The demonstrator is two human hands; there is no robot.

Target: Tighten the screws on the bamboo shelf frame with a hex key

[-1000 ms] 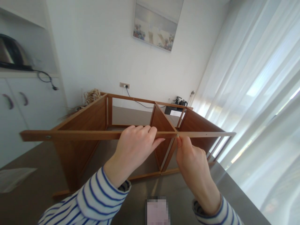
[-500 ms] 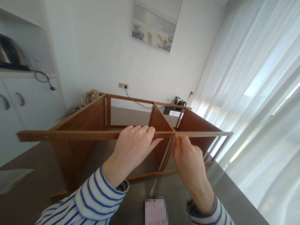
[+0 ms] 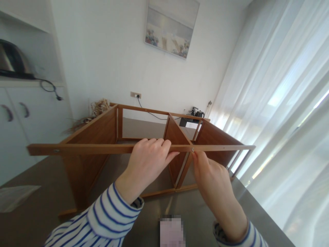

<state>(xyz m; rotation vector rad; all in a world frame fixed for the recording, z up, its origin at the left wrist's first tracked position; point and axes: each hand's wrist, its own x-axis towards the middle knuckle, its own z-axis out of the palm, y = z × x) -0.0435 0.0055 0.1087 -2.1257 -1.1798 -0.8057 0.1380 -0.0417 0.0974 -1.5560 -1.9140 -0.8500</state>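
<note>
A brown wooden shelf frame lies on its side on a grey table. My left hand is wrapped over its near top rail, left of the middle panel, thumb along the front face. A small metal fastener sits in the rail where that panel meets it. Just below and right of the fastener is my right hand, thumb and forefinger pinched together at the rail. Whatever those fingertips hold, if anything, is too small to make out. Another fastener shows near the rail's left end.
A clear plastic bag lies on the table at left. A pixelated pinkish rectangle is at the bottom middle. Dried plants stand behind the frame. A kettle is on the left counter, and white curtains hang at right.
My right hand has shifted slightly right and down, its wrist swinging outward, uncovering the fastener more. My left hand keeps its hold on the rail. The view has moved slightly.
</note>
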